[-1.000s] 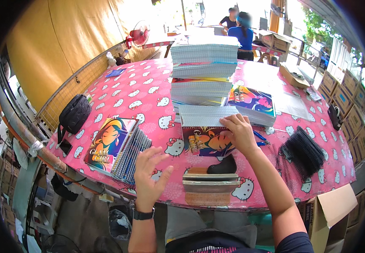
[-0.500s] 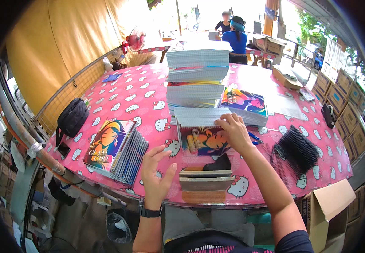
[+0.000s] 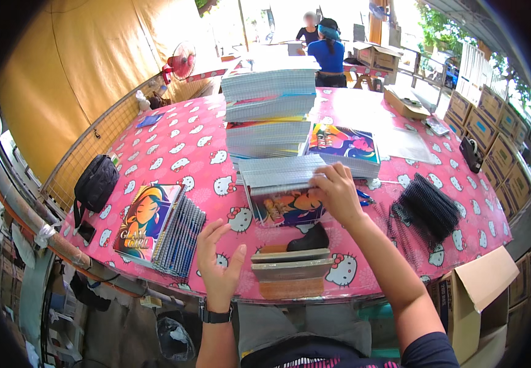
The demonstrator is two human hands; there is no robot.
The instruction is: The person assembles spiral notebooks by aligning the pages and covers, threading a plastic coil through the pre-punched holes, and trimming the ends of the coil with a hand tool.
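"While the head view looks down on the pink table (image 3: 176,145), where does the notebook pile (image 3: 285,208) sit?"

"Around the middle, just on the near side of the tall paper stack (image 3: 270,89). Its picture cover faces near, and white pages show above that."

"What is the right hand (image 3: 338,191) doing there?"

"Its fingers are bent onto the pile's right edge, probably to steady it. I can't tell whether they pinch any sheets."

"And the left hand (image 3: 219,253)?"

"Open and holding nothing, with the thumb apart, above the table's near side. It seems to be held clear of the pile, so the cover isn't blocked."

"Why are the black coils (image 3: 426,211) over on the right?"

"For easy reach, I'd judge. The blue pliers (image 3: 364,197) lie between them and the pile, also close to the right hand."

"And those coil-bound notebooks (image 3: 148,216) on the left?"

"They're stacked well apart from the paper, perhaps to avoid mixing. Nearest the person lies a brown block (image 3: 290,288); I can't tell its purpose."
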